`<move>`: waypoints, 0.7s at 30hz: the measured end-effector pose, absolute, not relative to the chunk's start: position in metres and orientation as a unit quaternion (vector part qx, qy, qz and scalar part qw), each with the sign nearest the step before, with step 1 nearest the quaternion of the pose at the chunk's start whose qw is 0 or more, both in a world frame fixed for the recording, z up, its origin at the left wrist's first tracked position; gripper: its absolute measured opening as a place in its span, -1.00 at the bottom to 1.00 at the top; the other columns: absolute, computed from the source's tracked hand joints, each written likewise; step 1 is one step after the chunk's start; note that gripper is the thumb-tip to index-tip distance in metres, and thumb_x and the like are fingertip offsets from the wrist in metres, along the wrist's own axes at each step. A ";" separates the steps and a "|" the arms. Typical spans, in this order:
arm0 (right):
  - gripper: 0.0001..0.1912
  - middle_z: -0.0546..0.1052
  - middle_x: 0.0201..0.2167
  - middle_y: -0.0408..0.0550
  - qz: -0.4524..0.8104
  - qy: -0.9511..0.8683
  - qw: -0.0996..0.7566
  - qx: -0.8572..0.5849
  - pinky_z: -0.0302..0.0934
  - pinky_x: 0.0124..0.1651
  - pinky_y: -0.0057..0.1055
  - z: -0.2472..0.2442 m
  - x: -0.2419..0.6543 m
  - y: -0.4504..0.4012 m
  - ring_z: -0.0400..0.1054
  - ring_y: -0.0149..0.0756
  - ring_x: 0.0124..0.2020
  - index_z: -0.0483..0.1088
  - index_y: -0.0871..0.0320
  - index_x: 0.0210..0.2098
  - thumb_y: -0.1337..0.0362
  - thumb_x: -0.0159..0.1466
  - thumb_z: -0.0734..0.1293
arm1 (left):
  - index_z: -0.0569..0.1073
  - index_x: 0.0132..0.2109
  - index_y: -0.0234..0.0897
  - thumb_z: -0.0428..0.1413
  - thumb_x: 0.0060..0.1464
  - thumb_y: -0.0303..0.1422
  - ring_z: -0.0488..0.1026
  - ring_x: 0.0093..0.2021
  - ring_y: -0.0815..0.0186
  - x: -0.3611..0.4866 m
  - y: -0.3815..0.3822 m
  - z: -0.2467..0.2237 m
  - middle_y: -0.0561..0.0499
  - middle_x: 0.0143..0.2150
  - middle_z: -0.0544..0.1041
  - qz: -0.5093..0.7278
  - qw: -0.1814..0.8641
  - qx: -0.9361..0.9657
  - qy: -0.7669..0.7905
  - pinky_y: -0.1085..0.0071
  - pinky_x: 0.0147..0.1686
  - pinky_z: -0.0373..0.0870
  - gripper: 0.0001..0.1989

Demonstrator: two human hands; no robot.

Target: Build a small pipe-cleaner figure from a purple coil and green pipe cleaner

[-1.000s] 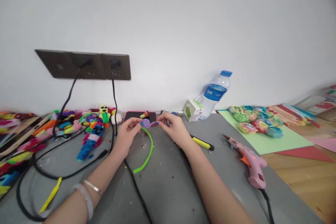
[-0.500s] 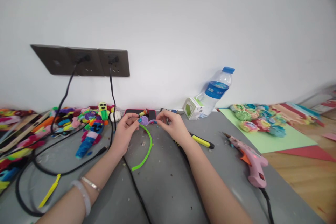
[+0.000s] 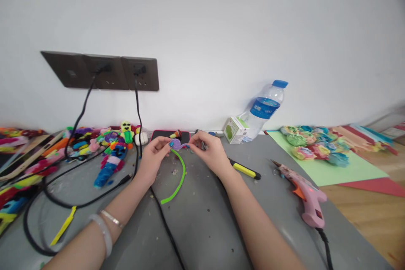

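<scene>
My left hand (image 3: 157,152) pinches a small purple pipe cleaner coil (image 3: 176,143) between thumb and fingertips. A bright green pipe cleaner (image 3: 182,177) curves down from beside those fingertips, its lower end near the table surface. Whether it is joined to the coil I cannot tell. On the other side my right hand (image 3: 207,148) has its thumb and finger closed on the coil's loose purple end, which stretches between both hands. Just behind lie a dark phone with a pink edge (image 3: 155,133) and a small brown and orange figure (image 3: 176,134).
Black cables (image 3: 79,206) loop across the left side, near colourful fuzzy pieces (image 3: 110,164). A yellow-black utility knife (image 3: 245,170) and a pink glue gun (image 3: 311,202) lie right. A tilted water bottle (image 3: 264,109) and small box (image 3: 234,130) lean by the wall; paper flowers (image 3: 316,143) sit far right.
The whole view has shifted slightly, so things appear a little further right. Both hands keep hold of the purple pipe cleaner in nearly the same pose.
</scene>
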State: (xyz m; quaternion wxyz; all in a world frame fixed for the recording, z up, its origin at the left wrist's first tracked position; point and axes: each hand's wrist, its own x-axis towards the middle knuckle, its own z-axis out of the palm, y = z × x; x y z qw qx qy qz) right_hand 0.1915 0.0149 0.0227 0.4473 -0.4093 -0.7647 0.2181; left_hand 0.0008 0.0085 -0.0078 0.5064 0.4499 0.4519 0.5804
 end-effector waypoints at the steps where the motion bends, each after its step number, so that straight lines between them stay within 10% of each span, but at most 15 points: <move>1: -0.93 0.43 -0.50 -0.17 0.221 -0.767 0.446 -0.405 0.12 -0.39 -0.46 0.023 0.192 0.015 0.22 -0.40 -0.49 0.39 0.13 -0.41 0.38 0.21 0.35 | 0.55 -0.28 -0.25 0.30 -0.09 -0.25 0.33 -0.43 0.42 0.001 0.009 -0.008 0.07 -0.43 0.47 0.580 0.505 0.449 0.454 0.54 -0.44 0.28 -0.78; 21: -0.93 0.44 -0.48 -0.14 0.222 -0.791 0.396 -0.410 0.13 -0.36 -0.45 0.024 0.195 0.015 0.24 -0.38 -0.46 0.41 0.15 -0.38 0.39 0.23 0.32 | 0.56 -0.26 -0.25 0.27 -0.06 -0.23 0.39 -0.36 0.36 0.000 0.009 -0.012 -0.01 -0.28 0.55 0.578 0.484 0.466 0.463 0.51 -0.42 0.30 -0.77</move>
